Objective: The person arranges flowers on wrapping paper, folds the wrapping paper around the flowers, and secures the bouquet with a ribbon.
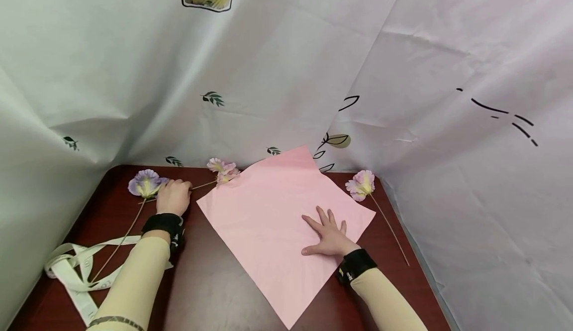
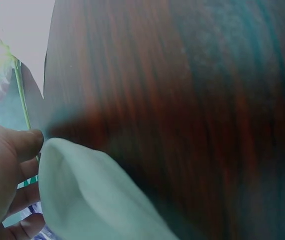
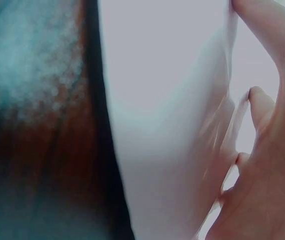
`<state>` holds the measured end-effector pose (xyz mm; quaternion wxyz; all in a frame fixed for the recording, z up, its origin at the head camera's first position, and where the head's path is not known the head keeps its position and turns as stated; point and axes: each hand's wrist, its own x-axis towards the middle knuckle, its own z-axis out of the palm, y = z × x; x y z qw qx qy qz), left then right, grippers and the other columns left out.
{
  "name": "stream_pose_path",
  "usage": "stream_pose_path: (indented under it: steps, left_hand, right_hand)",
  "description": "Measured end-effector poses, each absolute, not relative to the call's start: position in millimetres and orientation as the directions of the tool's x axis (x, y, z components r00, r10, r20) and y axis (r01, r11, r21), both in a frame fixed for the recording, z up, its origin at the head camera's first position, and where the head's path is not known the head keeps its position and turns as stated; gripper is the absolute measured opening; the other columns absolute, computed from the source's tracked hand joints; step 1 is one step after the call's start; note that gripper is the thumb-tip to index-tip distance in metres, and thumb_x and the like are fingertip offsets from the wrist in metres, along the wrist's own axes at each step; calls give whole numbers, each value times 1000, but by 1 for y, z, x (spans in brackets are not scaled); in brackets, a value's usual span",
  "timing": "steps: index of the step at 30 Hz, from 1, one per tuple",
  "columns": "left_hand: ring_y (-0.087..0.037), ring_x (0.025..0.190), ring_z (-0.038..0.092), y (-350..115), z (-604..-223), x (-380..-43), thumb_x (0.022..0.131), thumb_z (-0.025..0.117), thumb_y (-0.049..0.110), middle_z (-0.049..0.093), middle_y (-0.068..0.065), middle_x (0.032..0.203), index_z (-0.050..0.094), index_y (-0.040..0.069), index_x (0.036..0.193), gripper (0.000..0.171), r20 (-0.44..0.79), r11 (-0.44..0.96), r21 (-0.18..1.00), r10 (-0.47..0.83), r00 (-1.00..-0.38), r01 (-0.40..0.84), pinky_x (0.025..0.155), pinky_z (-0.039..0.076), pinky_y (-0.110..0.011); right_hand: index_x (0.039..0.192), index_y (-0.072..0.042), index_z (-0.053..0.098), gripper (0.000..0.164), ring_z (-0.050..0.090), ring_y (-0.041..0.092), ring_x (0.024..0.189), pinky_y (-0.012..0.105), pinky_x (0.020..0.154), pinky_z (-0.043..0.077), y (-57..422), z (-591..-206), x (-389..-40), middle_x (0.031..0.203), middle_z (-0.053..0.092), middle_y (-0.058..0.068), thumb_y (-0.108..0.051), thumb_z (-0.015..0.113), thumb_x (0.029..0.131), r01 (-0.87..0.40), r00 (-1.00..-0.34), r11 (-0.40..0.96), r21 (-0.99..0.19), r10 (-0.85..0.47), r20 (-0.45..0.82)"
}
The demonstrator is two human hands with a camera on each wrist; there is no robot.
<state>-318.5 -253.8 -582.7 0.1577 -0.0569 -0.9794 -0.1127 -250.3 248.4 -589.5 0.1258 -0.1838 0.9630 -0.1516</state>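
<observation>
A sheet of pink paper [image 1: 268, 211] lies cornerwise on the table, its far corner rising against the curtain. My right hand [image 1: 330, 239] rests on the paper with its fingers spread. In the right wrist view its fingertips touch the pale sheet [image 3: 167, 125]. At the back left, my left hand [image 1: 173, 197] pinches the thin stem [image 2: 22, 95] of a pink artificial flower [image 1: 226, 170], whose bloom is beside the paper's left edge. A purple flower [image 1: 145, 184] lies just left of that hand. Another pink flower [image 1: 360, 185] with a long stem lies right of the paper.
A loosely coiled cream ribbon [image 1: 76, 271] lies at the table's left, under the purple flower's stem and partly behind the left forearm. The dark red table [image 1: 215, 271] meets a printed light curtain [image 1: 268, 72] at its back and sides.
</observation>
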Motion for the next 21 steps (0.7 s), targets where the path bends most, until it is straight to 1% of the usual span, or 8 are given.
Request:
stream_pose_path:
  steps: [2, 5, 7, 10, 14, 21]
  left_hand:
    - [-43, 86, 62, -254, -582, -318, 88, 71, 0, 69, -21, 88, 75, 1, 94, 7, 322, 966, 213, 70, -944, 144, 80, 46, -62]
    - [-43, 85, 62, -254, -581, -317, 89, 70, -1, 68, -21, 86, 76, 1, 92, 7, 325, 964, 223, 65, -944, 143, 77, 46, -61]
    - [-44, 83, 63, -253, -581, -317, 89, 70, -1, 68, -21, 85, 76, 1, 91, 7, 337, 961, 231, 65, -939, 149, 75, 48, -60]
    - [-44, 79, 64, -252, -580, -318, 88, 70, -1, 67, -21, 84, 75, 0, 90, 6, 372, 956, 246, 61, -926, 162, 70, 49, -59]
    - [-43, 76, 65, -251, -577, -318, 88, 71, -1, 66, -19, 83, 75, 0, 91, 4, 404, 948, 267, 51, -913, 171, 66, 51, -57]
    - [-39, 79, 66, -248, -571, -318, 92, 68, 1, 67, -17, 88, 73, 2, 94, 5, 423, 933, 314, 29, -905, 177, 66, 52, -55]
  right_hand:
    - [160, -38, 29, 112, -2, 48, 152, 85, 101, 2, 248, -589, -250, 170, 5, 12, -81, 73, 67, -311, -902, 887, -341, -388, -189]
    - [162, -29, 26, 120, 0, 48, 153, 86, 101, 4, 248, -590, -249, 170, 7, 11, -81, 74, 66, -305, -907, 889, -342, -380, -180]
    - [163, -24, 22, 125, -1, 46, 153, 85, 101, 4, 249, -591, -250, 170, 6, 9, -83, 72, 65, -300, -909, 895, -330, -374, -186]
    - [163, -19, 21, 129, 2, 45, 153, 85, 101, 4, 249, -594, -250, 170, 7, 9, -84, 71, 65, -304, -913, 896, -325, -372, -171]
    - [163, -17, 22, 128, 4, 46, 153, 85, 101, 5, 249, -593, -251, 170, 9, 10, -83, 72, 65, -307, -915, 896, -322, -371, -158]
    - [163, -21, 22, 128, 1, 44, 154, 85, 102, 6, 247, -589, -250, 170, 8, 8, -84, 72, 64, -291, -915, 908, -301, -356, -190]
